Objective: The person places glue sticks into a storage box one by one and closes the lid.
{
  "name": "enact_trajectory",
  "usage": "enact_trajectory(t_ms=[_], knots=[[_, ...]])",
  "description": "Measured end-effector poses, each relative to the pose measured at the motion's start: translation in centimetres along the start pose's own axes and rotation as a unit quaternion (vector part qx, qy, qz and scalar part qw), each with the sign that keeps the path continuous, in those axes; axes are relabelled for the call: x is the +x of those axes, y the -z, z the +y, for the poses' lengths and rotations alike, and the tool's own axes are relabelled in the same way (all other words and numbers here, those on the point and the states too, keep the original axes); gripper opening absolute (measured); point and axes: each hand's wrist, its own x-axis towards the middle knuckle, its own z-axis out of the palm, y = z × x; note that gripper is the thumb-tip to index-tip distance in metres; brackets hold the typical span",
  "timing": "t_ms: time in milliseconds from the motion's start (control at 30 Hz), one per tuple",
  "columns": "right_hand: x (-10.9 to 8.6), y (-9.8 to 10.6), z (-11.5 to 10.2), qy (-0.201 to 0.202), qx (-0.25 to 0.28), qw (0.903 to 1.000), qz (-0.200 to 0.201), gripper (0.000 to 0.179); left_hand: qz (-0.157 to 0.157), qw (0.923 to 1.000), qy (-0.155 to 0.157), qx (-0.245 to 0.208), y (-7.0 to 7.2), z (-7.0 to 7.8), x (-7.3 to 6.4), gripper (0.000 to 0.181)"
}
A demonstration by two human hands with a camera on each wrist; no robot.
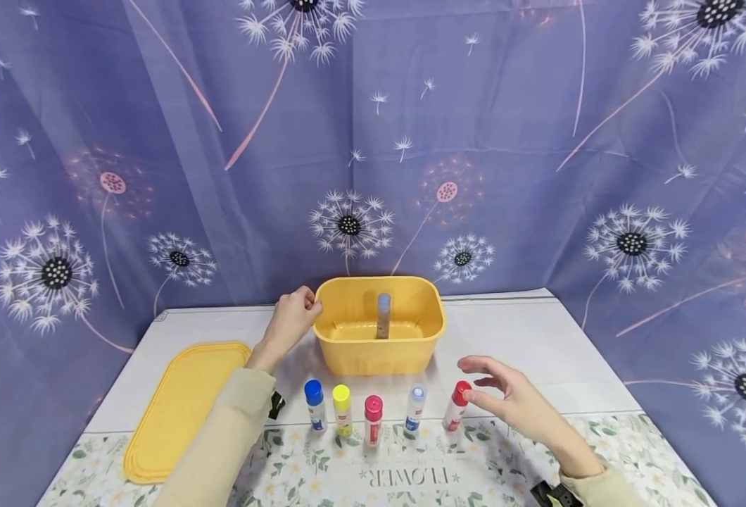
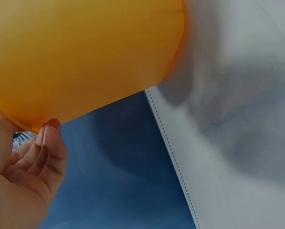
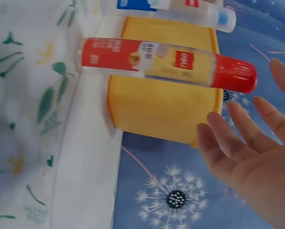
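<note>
My left hand (image 1: 289,320) pinches the left end of the rim of a yellow plastic bin (image 1: 376,359); in the left wrist view, its fingers curl at the bin's edge. One clear glue bottle (image 1: 383,317) with a pale cap stands inside the bin. My right hand (image 1: 512,398) reaches beside an upright red-capped glue bottle (image 1: 455,408), fingers spread apart near the cap. The right wrist view shows a gap between those fingers and the red cap (image 3: 235,74). To its left stands a glue bottle with a pale blue cap (image 1: 414,408).
Farther left in the row stand a pinkish-red-capped bottle (image 1: 373,422), a yellow-capped bottle (image 1: 342,412) and a blue-capped bottle (image 1: 314,407). A yellow lid (image 1: 186,401) lies flat at the left. Behind the table (image 1: 493,331) hangs a blue dandelion-print curtain (image 1: 272,211).
</note>
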Motion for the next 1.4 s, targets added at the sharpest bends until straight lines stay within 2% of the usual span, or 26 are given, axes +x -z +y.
enact_trajectory(t_ms=[133,233,767,1133,1400], knots=[[-0.2,-0.6,0.5,-0.012,0.002,0.9999,-0.009,0.042,-0.006,1.0,0.0,0.003,-0.1,-0.1,-0.1,0.015],[-0.3,-0.9,0.8,-0.013,0.006,0.9998,-0.013,0.042,0.001,1.0,-0.004,0.004,-0.2,-0.1,-0.1,0.015],[-0.7,-1.3,1.3,0.0,0.05,0.9979,-0.042,0.038,0.0,0.9999,-0.006,0.013,0.1,0.0,0.0,0.012],[-0.6,-1.0,2.0,-0.016,0.062,0.9972,-0.037,0.026,-0.008,0.9999,-0.003,0.013,0.1,0.0,0.0,0.014],[-0.6,-0.8,1.8,-0.045,0.071,0.9956,-0.041,0.029,-0.005,1.0,-0.004,0.007,0.1,0.0,0.0,0.014]])
